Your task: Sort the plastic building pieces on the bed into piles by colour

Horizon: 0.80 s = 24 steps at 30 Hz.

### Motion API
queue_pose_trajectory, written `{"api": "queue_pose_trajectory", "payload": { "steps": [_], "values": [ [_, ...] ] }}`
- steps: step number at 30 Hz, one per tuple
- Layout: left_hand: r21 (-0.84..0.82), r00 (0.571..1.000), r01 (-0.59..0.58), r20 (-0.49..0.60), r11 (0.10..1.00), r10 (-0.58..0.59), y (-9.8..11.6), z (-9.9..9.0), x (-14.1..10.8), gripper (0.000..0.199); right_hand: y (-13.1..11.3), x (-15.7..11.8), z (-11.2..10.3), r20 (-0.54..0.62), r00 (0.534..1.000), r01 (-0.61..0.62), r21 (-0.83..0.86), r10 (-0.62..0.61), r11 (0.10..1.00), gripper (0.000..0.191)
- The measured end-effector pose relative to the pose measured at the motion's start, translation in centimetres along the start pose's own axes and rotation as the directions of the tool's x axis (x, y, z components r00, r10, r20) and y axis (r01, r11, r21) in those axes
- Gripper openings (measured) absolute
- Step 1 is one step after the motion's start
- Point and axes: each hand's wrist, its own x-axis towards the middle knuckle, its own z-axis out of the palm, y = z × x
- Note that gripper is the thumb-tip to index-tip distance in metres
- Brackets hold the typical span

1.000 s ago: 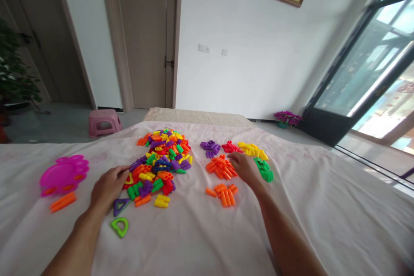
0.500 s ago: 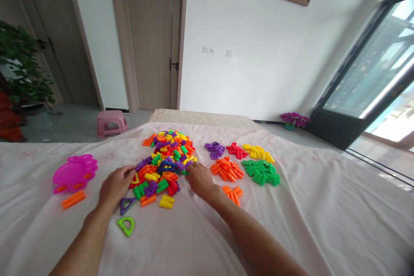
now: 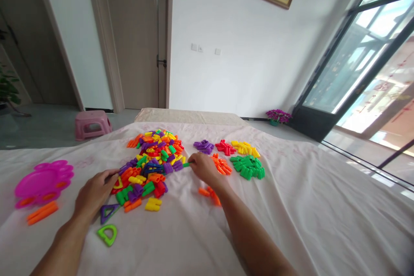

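My right hand (image 3: 203,167) pinches a green plastic building piece (image 3: 186,164) just off the right side of a mixed heap of colourful building pieces (image 3: 152,146). At the heap's left edge rests my left hand (image 3: 96,192), its fingers bent against the pieces near a yellow triangular one (image 3: 119,183); whether it grips anything is hidden. Below it lie a purple triangle piece (image 3: 108,213) and a lime D-shaped piece (image 3: 108,235). Sorted piles sit to the right: purple (image 3: 203,146), red (image 3: 225,148), yellow (image 3: 246,148), green (image 3: 248,167) and orange (image 3: 221,164).
A pink paw-shaped plate (image 3: 42,181) lies at the left with an orange piece (image 3: 42,213) beside it. A wrinkled pale cloth (image 3: 155,246) covers the table. Beyond stand a pink stool (image 3: 92,124) and a pot of purple flowers (image 3: 278,116).
My right hand has drawn away from the heap with a green piece. My left hand stays at the heap's left edge. The whole view has shifted, moving the scene leftward.
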Motion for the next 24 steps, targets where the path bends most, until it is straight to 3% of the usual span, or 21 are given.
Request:
{"api": "queue_pose_trajectory", "payload": {
  "steps": [3, 5, 8, 12, 18, 20, 24],
  "values": [
    [-0.037, 0.999, 0.035, 0.040, 0.999, -0.034, -0.1, 0.0, 0.1, 0.047, 4.4, -0.3, -4.3, -0.067, 0.991, -0.112, 0.059, 0.116, 0.992, 0.025],
    [-0.042, 0.999, 0.033, 0.036, 0.999, -0.032, -0.1, 0.0, 0.0, 0.048, 7.7, -1.1, -6.5, -0.165, 0.950, -0.261, 0.047, 0.266, 0.964, 0.024],
    [-0.022, 0.999, 0.042, 0.033, 0.999, -0.041, 0.0, -0.1, 0.0, 0.048, 12.5, -2.9, -8.5, -0.286, 0.812, -0.528, 0.015, 0.509, 0.849, 0.026],
    [-0.007, 0.996, 0.065, 0.067, 0.998, -0.065, 0.2, -0.3, 0.0, 0.050, 16.9, -5.4, -9.4, -0.296, 0.653, -0.722, 0.038, 0.697, 0.691, 0.029],
    [-0.004, 0.994, 0.065, 0.087, 0.998, -0.064, 0.1, -0.2, 0.2, 0.051, 18.8, -6.9, -9.3, -0.302, 0.487, -0.845, 0.075, 0.819, 0.530, 0.032],
    [-0.007, 0.994, 0.064, 0.088, 0.998, -0.063, 0.1, -0.2, 0.2, 0.051, 19.0, -7.0, -9.0, -0.294, 0.461, -0.862, 0.076, 0.837, 0.501, 0.033],
    [-0.015, 0.994, 0.065, 0.086, 0.998, -0.064, 0.2, -0.3, 0.2, 0.050, 19.2, -7.1, -8.8, -0.277, 0.453, -0.870, 0.067, 0.847, 0.488, 0.035]
  ]
}}
